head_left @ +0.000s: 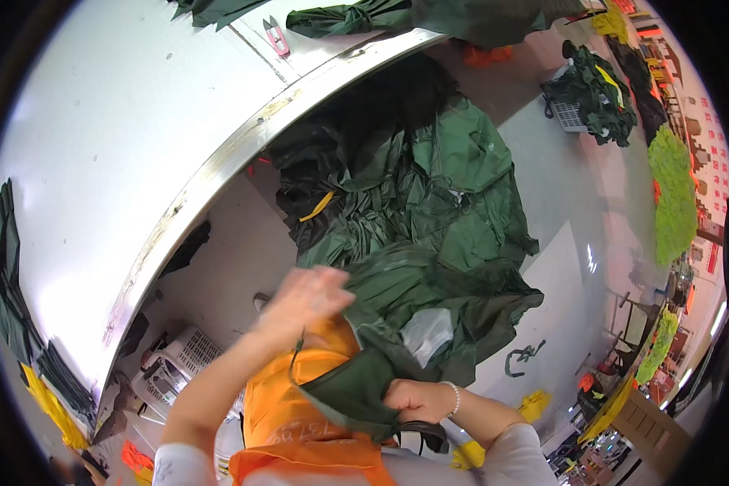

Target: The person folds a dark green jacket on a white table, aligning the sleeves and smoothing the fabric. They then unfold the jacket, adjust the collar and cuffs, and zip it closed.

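The left hand [309, 293] is motion-blurred beside the upper left part of the green cloth [348, 393], and I cannot tell whether its fingers grip anything. The cloth lies across the person's front, over an orange apron [279, 397]; it is dark, creased and slightly glossy, with a thin cord [294, 356] at its left side and a whitish, translucent patch [428, 334] further right. The right hand [417, 400], with a beaded bracelet [455, 397] at the wrist, has its fingers curled tightly on the cloth's lower part. To the left, a metal table edge [211, 174] curves past the left forearm, near a white basket [193, 354]; beyond the hands, a rumpled green pile [470, 206] with a yellow strip [317, 206] takes up the middle, and pale floor [551, 211] stretches along its right. The white tabletop [121, 138] bears folded dark fabric [12, 275] at far left and red-handled snips [276, 37]. Rightward, a dark cord [526, 358] lies on the floor, a loaded basket [571, 115] stands farther off, and a lime-green heap [674, 194] sits near the right rim.
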Demonstrator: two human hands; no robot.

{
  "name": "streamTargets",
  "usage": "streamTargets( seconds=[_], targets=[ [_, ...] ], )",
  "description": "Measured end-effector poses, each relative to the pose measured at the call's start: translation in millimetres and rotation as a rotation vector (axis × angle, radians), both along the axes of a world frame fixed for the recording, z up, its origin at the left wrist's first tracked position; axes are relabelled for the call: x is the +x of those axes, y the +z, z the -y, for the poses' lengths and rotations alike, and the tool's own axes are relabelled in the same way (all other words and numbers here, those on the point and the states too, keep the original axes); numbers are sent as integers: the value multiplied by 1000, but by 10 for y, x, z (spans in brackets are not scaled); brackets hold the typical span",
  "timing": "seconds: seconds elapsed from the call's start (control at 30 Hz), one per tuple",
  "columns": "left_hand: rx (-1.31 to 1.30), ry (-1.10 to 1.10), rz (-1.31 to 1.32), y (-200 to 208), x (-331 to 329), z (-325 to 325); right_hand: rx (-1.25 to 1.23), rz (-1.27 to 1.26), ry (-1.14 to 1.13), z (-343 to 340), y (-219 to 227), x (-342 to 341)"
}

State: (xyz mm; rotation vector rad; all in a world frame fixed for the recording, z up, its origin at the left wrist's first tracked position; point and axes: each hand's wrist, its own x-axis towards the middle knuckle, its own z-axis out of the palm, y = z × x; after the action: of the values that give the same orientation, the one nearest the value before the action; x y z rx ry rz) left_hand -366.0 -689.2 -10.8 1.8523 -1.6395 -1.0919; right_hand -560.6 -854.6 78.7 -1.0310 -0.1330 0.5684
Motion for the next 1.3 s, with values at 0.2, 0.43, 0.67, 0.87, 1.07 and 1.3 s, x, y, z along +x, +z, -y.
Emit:
streamTargets(
  seconds=[0.2,0.43,0.67,0.87,1.07,1.3],
  targets=[
    [-48,168,-869,-499,-1080,-223,-281,108,-318,-807,842,535],
    [86,696,-678,152,-712,-1571,-1228,259,-603,-1000,685,-263],
    [-630,807,-90,1854,-6,-2378,-1168,154,-697,-1461,-15,-470],
    [-798,870,770,2362,244,-3507,-1249,470,-1086,-1329,1460,40],
    [-624,806,794,2306,107,-4334,-890,813,-1026,-1788,2734,-7],
    [-590,1061,-349,1328,96,-5250,-1179,1196,-654,-1910,3523,256]
  ],
)
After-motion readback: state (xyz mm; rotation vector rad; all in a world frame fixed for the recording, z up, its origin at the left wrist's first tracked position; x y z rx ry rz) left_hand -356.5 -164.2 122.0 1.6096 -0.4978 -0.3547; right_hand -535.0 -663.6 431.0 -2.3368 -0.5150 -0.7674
